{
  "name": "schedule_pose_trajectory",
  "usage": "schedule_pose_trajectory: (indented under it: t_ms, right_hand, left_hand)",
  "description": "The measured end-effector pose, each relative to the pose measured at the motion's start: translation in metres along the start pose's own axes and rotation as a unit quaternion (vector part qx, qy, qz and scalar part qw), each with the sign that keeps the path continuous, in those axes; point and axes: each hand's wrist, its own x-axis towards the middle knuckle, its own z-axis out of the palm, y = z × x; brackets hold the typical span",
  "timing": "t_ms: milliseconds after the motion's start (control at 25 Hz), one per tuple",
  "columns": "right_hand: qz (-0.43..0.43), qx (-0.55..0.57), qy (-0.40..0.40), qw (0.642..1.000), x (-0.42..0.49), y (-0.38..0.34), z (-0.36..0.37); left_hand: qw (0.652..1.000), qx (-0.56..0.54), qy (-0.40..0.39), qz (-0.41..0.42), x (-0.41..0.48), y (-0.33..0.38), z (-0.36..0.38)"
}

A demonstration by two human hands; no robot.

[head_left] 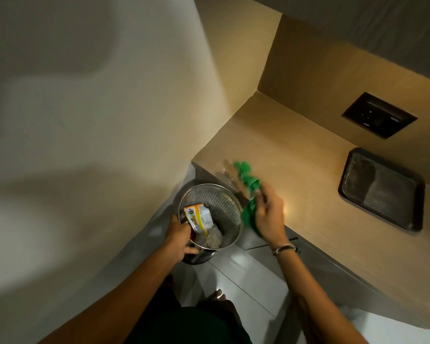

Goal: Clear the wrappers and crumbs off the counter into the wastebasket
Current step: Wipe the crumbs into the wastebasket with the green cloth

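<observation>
Wrapper light, crinkly: right hand pinches its middle; left hand clamps wastebasket rim beside table.

Just one view here, a wide-angle cam worn on the person's head, looking steeply down and a bit forward. It sits close above both forearms, which come in from the near edge. The wooden counter runs along the right side off to the far corner, the pale wall fills the left, and the perforated metal wastebasket sits about centre, down by the floor. Straight lines bow toward the edges, typical fisheye stuff. No second view, so nothing is shared between cameras.
</observation>
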Motion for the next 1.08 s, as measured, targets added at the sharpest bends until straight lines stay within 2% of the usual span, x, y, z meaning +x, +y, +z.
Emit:
schedule_pose_trajectory:
  t_ms: [120,240,360,480,560,720,880,960,1080]
  right_hand:
    - [0.076,-0.028,0.091,0.993,0.054,0.019,-0.024]
    - [0.165,-0.084,0.092,0.978,0.081,0.041,-0.02]
    - [0.174,-0.124,0.098,0.972,0.097,0.043,0.004]
    - [0.177,-0.119,0.105,0.971,0.121,0.032,0.019]
    - [0.163,-0.117,0.051,0.978,0.127,0.024,0.031]
    - [0.012,-0.143,-0.096,0.985,0.107,0.008,0.054]
    - [-0.068,-0.101,-0.198,0.973,0.064,-0.012,0.067]
    - [-0.074,-0.062,-0.242,0.965,0.034,-0.021,0.065]
    - [-0.004,0.009,-0.222,0.975,0.001,-0.021,0.06]
  left_hand:
    - [1.0,-0.01,-0.004,-0.008,0.003,0.004,-0.004]
    - [1.0,-0.023,0.003,-0.011,0.011,0.003,-0.007]
    - [0.999,-0.044,0.009,-0.03,0.022,0.0,-0.009]
    - [0.998,-0.052,0.018,-0.041,0.03,0.002,-0.013]
    - [0.998,-0.057,0.018,-0.037,0.033,0.004,-0.015]
    - [0.998,-0.056,0.005,-0.026,0.034,0.008,-0.019]
    - [0.999,-0.037,0.01,-0.024,0.027,0.013,-0.019]
    - [0.999,-0.037,0.015,-0.025,0.027,0.011,-0.019]
    - [0.999,-0.03,0.008,-0.018,0.028,0.007,-0.023]
